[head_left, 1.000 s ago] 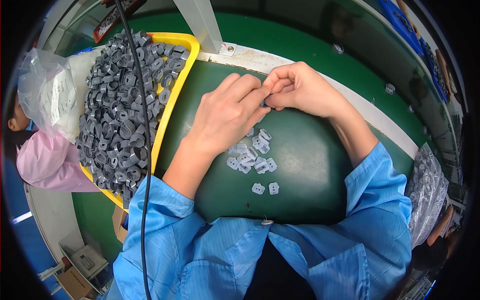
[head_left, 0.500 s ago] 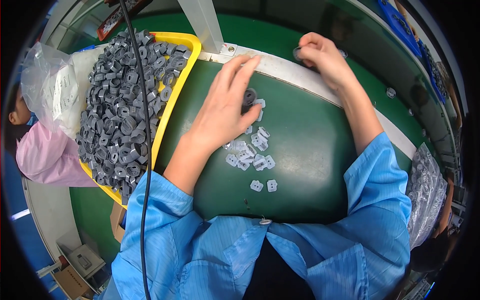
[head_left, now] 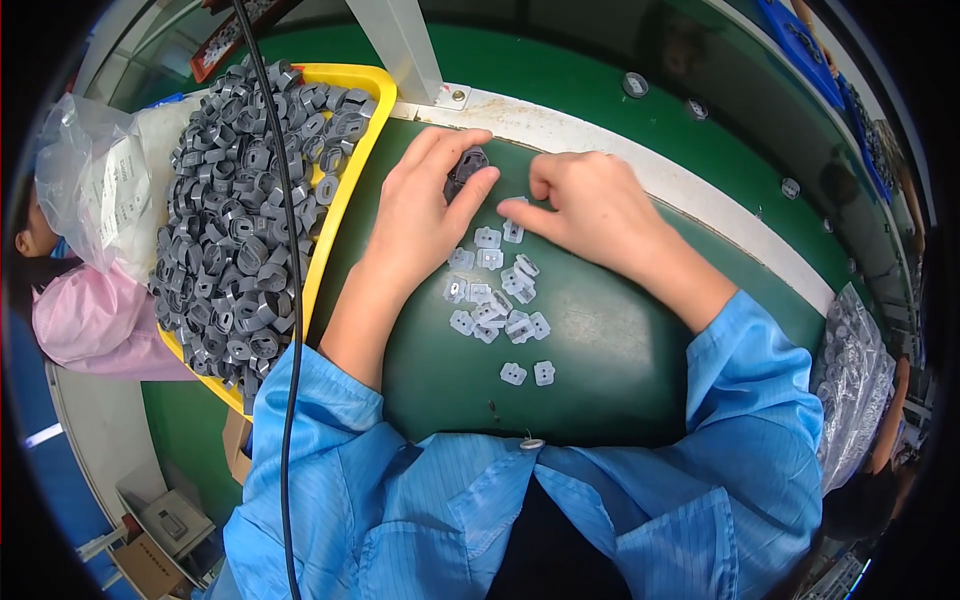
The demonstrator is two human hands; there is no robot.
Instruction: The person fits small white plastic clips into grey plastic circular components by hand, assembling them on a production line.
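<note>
Near the far edge of the green work surface, my left hand is closed round a dark grey oval plastic housing, held between thumb and fingers. My right hand is just to its right, its fingers curled and its thumb stretched over a small translucent plastic plate and another beside it. The fingertips are partly hidden, so any piece in them cannot be made out. Toward me lies a loose cluster of similar translucent plates, with two more plates set apart nearer my body.
A yellow bin heaped with grey housings stands at left, a black cable hanging before it. Beyond a white rail, a green belt carries several round parts. Bagged parts lie right; a pink-sleeved person is at left.
My right hand has come back from the far belt to the plates, leaving a round part on the belt. My left hand has shifted slightly left with the grey housing.
</note>
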